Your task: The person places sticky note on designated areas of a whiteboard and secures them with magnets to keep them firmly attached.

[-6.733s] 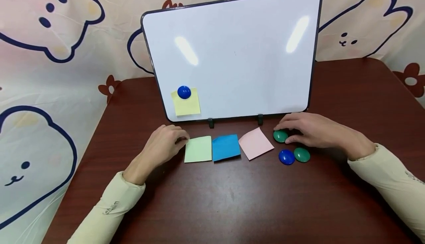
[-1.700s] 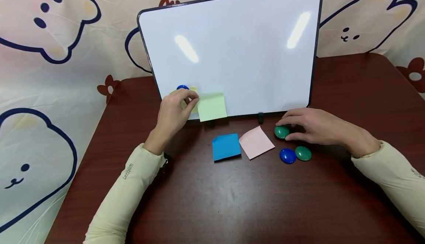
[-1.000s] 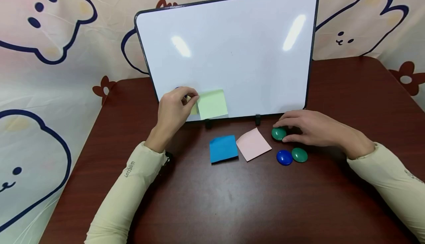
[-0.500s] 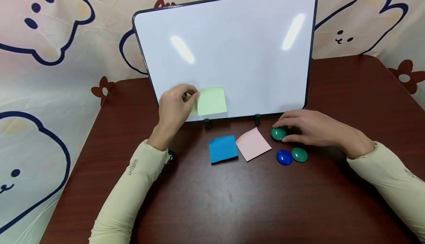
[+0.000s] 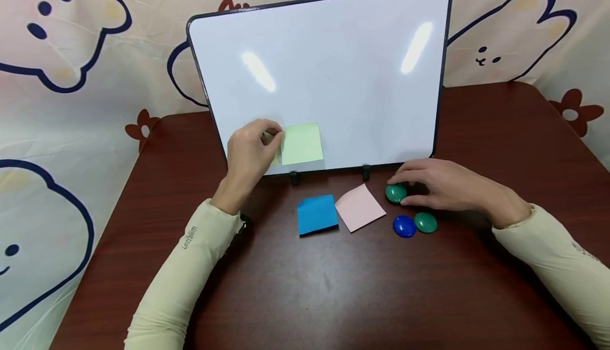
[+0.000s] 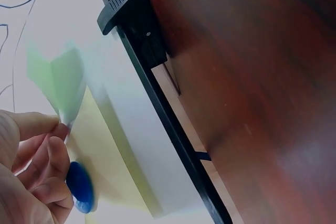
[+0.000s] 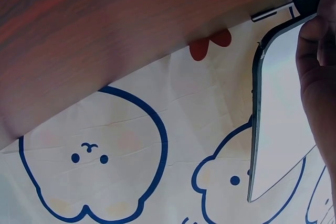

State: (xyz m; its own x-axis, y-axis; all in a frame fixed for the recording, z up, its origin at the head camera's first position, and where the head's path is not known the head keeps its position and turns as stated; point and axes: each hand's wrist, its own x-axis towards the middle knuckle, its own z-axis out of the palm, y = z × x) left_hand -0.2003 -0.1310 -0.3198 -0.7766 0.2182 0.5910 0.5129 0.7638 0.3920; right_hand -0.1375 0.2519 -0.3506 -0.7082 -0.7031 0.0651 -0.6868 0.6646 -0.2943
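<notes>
my l hand [image 5: 249,151], centre-left of frame, pinches green note [image 5: 302,143] by whiteboard [image 5: 343,74], prob positioning; r hand [image 5: 443,187], mid-right, half-curled round green magnet [image 5: 395,194]; next: likely pin w/ it.

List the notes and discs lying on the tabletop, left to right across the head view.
Blue note, pink note, blue disc, green disc beside it. Left out: the other green disc, at the right hand, as its span overlaps the blue disc's.

The green note [image 5: 302,143] rose from the table [image 5: 343,286] to the whiteboard [image 5: 362,90].
</notes>
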